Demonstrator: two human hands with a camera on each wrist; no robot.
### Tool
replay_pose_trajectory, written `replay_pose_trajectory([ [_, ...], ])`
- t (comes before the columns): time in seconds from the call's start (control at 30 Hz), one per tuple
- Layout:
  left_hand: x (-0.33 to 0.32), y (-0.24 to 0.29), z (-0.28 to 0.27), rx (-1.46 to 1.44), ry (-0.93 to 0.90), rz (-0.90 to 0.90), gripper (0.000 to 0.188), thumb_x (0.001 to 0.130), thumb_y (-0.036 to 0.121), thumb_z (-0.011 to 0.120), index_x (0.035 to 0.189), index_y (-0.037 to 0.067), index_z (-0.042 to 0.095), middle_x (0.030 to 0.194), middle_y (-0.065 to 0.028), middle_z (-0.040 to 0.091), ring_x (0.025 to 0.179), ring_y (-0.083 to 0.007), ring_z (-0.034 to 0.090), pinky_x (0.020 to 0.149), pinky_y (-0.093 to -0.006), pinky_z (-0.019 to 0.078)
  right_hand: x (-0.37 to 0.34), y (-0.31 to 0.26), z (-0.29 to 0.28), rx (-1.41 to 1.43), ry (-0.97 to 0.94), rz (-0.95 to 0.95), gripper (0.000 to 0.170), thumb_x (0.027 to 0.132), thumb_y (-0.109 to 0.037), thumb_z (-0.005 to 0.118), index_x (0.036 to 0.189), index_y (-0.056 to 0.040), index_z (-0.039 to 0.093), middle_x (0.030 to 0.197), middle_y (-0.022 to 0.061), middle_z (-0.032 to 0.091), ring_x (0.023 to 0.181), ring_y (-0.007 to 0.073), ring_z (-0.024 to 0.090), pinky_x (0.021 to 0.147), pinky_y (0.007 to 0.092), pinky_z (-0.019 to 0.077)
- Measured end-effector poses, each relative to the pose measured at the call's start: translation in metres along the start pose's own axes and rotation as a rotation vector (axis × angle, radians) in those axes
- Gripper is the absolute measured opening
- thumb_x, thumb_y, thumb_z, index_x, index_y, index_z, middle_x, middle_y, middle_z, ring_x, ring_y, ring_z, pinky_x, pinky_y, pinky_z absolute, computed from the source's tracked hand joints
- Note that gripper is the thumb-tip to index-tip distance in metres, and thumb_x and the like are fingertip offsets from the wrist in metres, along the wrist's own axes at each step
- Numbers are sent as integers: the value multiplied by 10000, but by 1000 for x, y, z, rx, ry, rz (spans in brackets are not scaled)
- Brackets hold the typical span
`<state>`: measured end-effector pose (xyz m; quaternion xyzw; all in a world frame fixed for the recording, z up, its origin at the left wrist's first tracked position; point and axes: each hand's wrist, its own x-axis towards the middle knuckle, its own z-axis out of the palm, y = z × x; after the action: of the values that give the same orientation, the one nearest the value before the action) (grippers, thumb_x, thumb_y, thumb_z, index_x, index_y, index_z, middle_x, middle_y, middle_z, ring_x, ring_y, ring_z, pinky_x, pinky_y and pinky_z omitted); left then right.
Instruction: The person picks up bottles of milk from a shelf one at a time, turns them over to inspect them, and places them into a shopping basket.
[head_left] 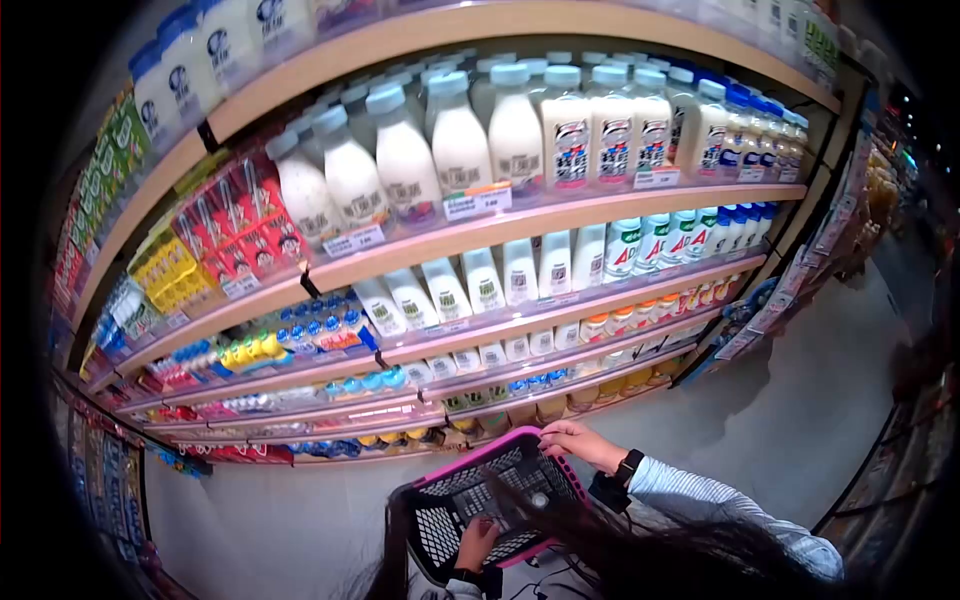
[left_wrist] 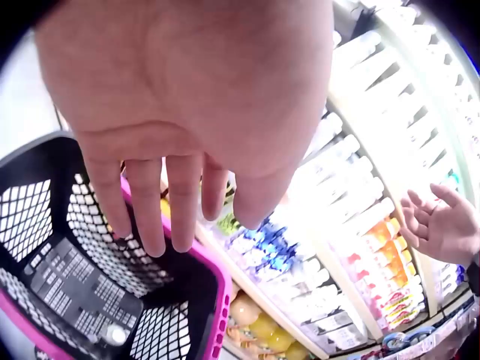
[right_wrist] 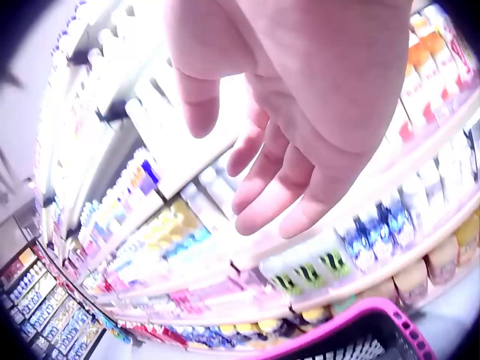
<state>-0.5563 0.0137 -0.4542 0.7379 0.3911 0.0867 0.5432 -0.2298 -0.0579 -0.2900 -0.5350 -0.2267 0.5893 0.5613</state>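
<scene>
A black shopping basket [head_left: 430,490] with a pink rim stands in front of the person, below the shelves. In the head view the left hand [head_left: 478,540] is over the basket. Its fingers [left_wrist: 181,217] hang down loosely with nothing in them in the left wrist view. Close to the far right corner of the rim in the head view is the right hand [head_left: 582,445]. The right wrist view shows that hand [right_wrist: 300,120] with relaxed, slightly bent fingers and nothing between them. A small pale round thing [left_wrist: 114,334] lies on the basket's bottom. Dark hair covers part of the basket.
Tall shelves rise ahead, holding large white milk bottles [head_left: 460,130], slim white bottles [head_left: 520,272], red cartons [head_left: 235,215] and small drinks lower down. Grey floor [head_left: 800,400] stretches away to the right. Another stocked shelf [head_left: 100,480] stands at the left.
</scene>
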Motion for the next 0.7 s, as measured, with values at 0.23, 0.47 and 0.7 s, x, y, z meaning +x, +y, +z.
replay_pose_trajectory([
  [0.23, -27, 235, -62, -15, 339, 172, 227, 846, 104, 574, 1037, -10, 527, 893, -84, 628, 822, -135, 598, 747, -253, 471, -87, -200, -62, -126, -11, -439, 220, 893, -122, 514, 1067, 11, 534, 962, 76, 608, 879, 112, 584, 800, 241, 463],
  [0.47, -32, 458, -58, 78, 566, 483, 208, 848, 23, 531, 1049, -30, 523, 997, -121, 614, 936, -176, 590, 838, -281, 446, -121, -335, -119, -355, 61, -985, 280, 852, -100, 572, 1109, -7, 513, 1067, 53, 568, 993, 123, 539, 854, 262, 431],
  [0.7, 21, 570, 8, 109, 475, 700, 221, 838, 28, 555, 1054, -16, 542, 1013, -106, 618, 957, -167, 590, 854, -279, 442, -68, -422, -152, -714, 356, -1417, 538, 763, -200, 647, 1199, 24, 425, 1189, 177, 496, 1111, 288, 489, 927, 357, 391],
])
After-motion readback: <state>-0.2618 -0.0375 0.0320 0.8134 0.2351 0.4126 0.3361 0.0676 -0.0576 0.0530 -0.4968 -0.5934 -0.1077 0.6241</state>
